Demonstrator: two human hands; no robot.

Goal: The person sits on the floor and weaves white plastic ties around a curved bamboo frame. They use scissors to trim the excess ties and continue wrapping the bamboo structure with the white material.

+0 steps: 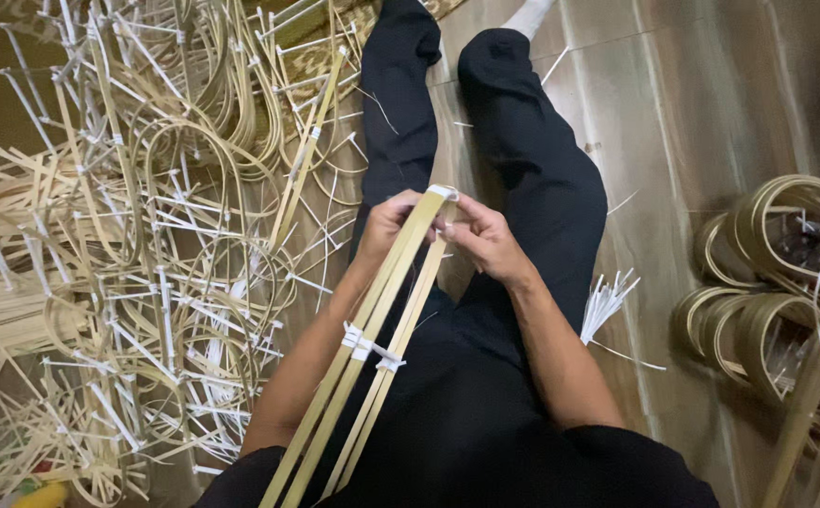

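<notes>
— Strips (372, 348) of pale bamboo, where do they sit in the head view?

— They run as a long bundle from the lower edge of the frame up across the person's lap, slanting to the right, and end between the two hands at mid-frame. A white tie (369, 344) binds them about halfway along, and another white tie (444, 192) caps the top end.

— And the left hand (386, 226)?

— It is closed around the strips just below the top, fingers wrapped over the left side of the bundle.

— The right hand (485, 237)?

— It pinches the top end of the strips from the right, fingertips at the upper tie, thumb against the bundle. Both hands touch the strips and nearly meet each other.

— What lies around the person?

— The person sits on a wooden floor (683, 103) in black trousers (532, 160), legs stretched out ahead. To the left, a big loose pile (146, 245) of bent strips and loops, many with white ties sticking out. Just beside the right thigh, a small bunch of spare ties (607, 301) on the floor. Farther right, well apart from the hands, finished hoops (777, 254) of curved bamboo stand stacked together.

— Anything else by the pile?

— At the lower left corner, something yellow (43, 494), too cut off to tell what it is.
</notes>
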